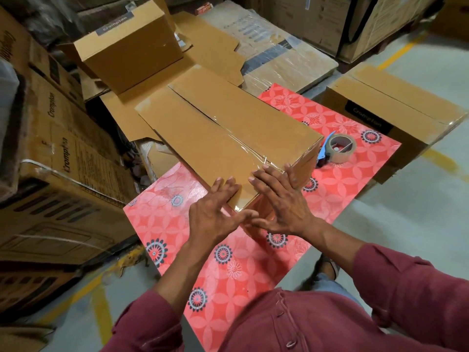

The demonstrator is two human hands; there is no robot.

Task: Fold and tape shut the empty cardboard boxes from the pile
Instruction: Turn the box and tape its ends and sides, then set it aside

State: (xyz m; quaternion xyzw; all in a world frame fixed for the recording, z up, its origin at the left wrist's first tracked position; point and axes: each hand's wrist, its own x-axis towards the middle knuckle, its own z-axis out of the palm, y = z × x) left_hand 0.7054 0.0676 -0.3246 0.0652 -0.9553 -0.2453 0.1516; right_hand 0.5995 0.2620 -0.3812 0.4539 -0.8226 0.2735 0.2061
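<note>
A long brown cardboard box [228,123] lies on the red flower-patterned table [177,212]. Clear tape [243,146] runs along its top seam from the middle to the near end and down over the edge. My left hand [213,214] rests flat on the box's near corner, fingers spread. My right hand [281,201] presses on the near end beside it, fingers apart over the tape, thumb on the box's end face. A tape dispenser [338,148] with a blue handle lies on the table to the right of the box. Neither hand holds anything.
A taped box [388,107] stands at the table's right edge. Behind are an open-flapped box [132,47] and flat cardboard sheets [210,44]. Large printed cartons [58,161] are stacked at the left. Grey floor with yellow lines lies at the right.
</note>
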